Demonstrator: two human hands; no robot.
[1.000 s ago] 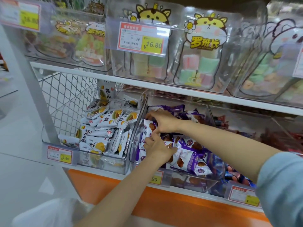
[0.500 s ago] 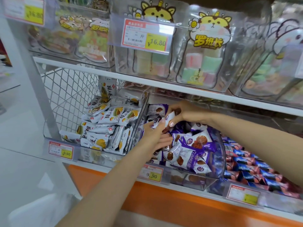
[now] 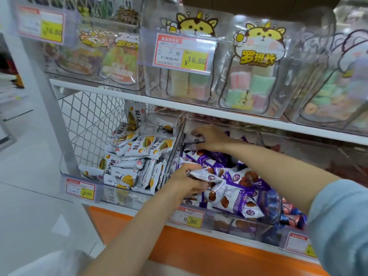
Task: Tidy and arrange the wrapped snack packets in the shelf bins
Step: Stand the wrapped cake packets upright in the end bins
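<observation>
L hand (image 3: pixel 187 181) curled round a purple-white snack packet (image 3: pixel 207 174) at near-left of middle clear bin (image 3: pixel 239 226), R hand (image 3: pixel 212 138) pinching second packet (image 3: pixel 192 138) at far-left corner; pkts prob light, slippery film, brittle inside, so grip flat sides/seal edge, no squeeze.

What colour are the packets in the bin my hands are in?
The packets are purple and white with brown pictures, clearest in the head view.

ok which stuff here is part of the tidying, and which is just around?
Job: left hand gripping a purple packet; right hand pinching the rear packet; purple packet pile; white-orange packets in the left bin.
Around: price tags; upper-shelf candy bags; wire mesh.
</observation>
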